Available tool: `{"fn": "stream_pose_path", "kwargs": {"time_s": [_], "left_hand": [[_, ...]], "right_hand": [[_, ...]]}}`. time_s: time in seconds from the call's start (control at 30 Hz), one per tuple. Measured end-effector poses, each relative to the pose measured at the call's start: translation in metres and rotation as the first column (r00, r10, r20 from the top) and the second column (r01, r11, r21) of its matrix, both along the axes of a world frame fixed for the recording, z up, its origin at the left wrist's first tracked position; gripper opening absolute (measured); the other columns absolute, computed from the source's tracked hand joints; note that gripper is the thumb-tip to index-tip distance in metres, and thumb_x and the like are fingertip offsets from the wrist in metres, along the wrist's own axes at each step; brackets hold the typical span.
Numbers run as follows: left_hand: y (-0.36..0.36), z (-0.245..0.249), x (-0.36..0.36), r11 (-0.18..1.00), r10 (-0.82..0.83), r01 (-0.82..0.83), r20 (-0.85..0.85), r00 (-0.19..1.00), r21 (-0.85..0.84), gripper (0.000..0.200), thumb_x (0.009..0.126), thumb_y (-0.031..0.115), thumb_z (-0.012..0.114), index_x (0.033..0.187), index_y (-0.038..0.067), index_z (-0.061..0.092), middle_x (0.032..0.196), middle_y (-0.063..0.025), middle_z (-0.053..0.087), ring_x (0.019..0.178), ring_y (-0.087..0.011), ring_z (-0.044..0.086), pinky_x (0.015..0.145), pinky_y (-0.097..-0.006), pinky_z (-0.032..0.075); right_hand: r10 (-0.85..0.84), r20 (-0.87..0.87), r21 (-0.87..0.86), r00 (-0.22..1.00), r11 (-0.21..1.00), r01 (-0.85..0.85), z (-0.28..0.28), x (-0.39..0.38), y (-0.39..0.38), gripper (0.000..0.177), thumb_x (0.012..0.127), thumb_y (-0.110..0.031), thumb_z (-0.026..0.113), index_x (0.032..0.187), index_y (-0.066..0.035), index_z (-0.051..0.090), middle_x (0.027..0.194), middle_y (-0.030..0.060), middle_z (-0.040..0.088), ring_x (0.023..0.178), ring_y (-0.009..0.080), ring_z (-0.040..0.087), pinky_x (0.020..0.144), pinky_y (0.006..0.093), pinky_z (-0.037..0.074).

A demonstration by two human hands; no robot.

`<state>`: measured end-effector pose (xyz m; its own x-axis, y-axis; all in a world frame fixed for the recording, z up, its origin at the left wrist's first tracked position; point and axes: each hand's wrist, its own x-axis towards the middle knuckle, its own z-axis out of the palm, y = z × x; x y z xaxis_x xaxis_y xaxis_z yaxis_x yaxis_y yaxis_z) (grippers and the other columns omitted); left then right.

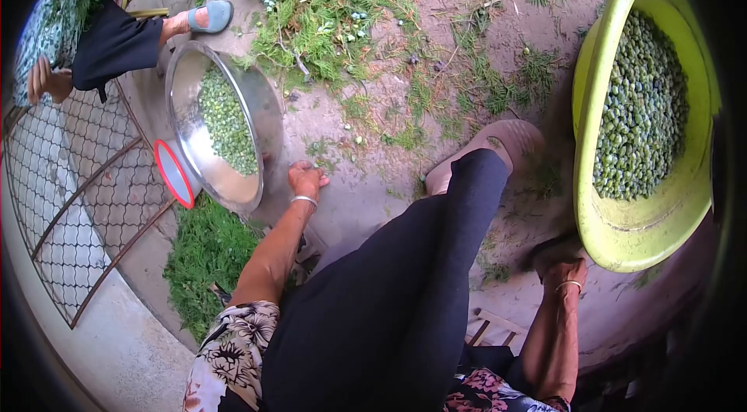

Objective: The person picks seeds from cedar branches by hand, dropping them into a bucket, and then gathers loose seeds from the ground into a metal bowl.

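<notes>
My left hand is low over the bare ground, fingers curled together, just right of a big shiny steel bowl. Inside the bowl lies a heap of small green berries. A pale bracelet circles that wrist. At the other side, my right hand hangs down close to the near rim of a yellow-green plastic tub, its fingers partly hidden in shadow. Many green, bluish berries fill the tub's far part. I cannot tell whether the right hand grips anything.
Cut evergreen sprigs with berries litter the ground, and another green pile lies beside my left arm. A red-rimmed sieve leans by the bowl near a wire mesh panel. Another person's slippered foot is behind the bowl.
</notes>
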<state>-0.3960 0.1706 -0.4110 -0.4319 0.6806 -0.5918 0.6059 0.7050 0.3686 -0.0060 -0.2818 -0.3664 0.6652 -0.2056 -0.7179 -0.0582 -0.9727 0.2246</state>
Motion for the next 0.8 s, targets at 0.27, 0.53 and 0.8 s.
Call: {"fn": "stream_pose_path", "kwargs": {"time_s": [0.27, 0.53, 0.8], "left_hand": [[-0.006, 0.020, 0.044, 0.975, -0.213, 0.194, 0.196, 0.957, 0.112, 0.019, 0.075, -0.009, 0.059, 0.092, -0.004, 0.052, 0.070, -0.0097, 0.057, 0.054, -0.0144, 0.057, 0.046, -0.0263, 0.052], [-0.011, 0.005, 0.100, 0.428, -0.851, 0.871, -0.216, 0.478, 0.243, 0.021, 0.071, 0.002, 0.060, 0.091, 0.000, 0.055, 0.072, -0.0097, 0.057, 0.058, -0.0176, 0.056, 0.052, -0.0339, 0.046], [-0.008, -0.005, 0.094, 0.824, -0.557, 0.521, 0.152, 0.816, 0.224, 0.022, 0.073, 0.000, 0.059, 0.094, -0.003, 0.056, 0.070, -0.0088, 0.057, 0.055, -0.0151, 0.057, 0.050, -0.0288, 0.047]], "right_hand": [[0.018, -0.010, -0.007, 1.000, 1.000, -0.018, 0.007, -0.001, 0.014, 0.046, 0.063, -0.010, 0.056, 0.107, 0.003, 0.057, 0.104, 0.0248, 0.061, 0.102, 0.0404, 0.056, 0.089, 0.0400, 0.045], [0.040, 0.013, -0.029, 0.999, 0.999, -0.039, -0.010, 0.000, -0.013, 0.050, 0.055, -0.014, 0.067, 0.101, 0.002, 0.056, 0.100, 0.0235, 0.062, 0.097, 0.0391, 0.058, 0.085, 0.0405, 0.047], [0.001, 0.054, 0.014, 0.999, 1.000, -0.002, 0.008, -0.001, 0.015, 0.058, 0.046, -0.017, 0.078, 0.096, 0.002, 0.054, 0.095, 0.0222, 0.063, 0.093, 0.0382, 0.060, 0.081, 0.0408, 0.050]]}}
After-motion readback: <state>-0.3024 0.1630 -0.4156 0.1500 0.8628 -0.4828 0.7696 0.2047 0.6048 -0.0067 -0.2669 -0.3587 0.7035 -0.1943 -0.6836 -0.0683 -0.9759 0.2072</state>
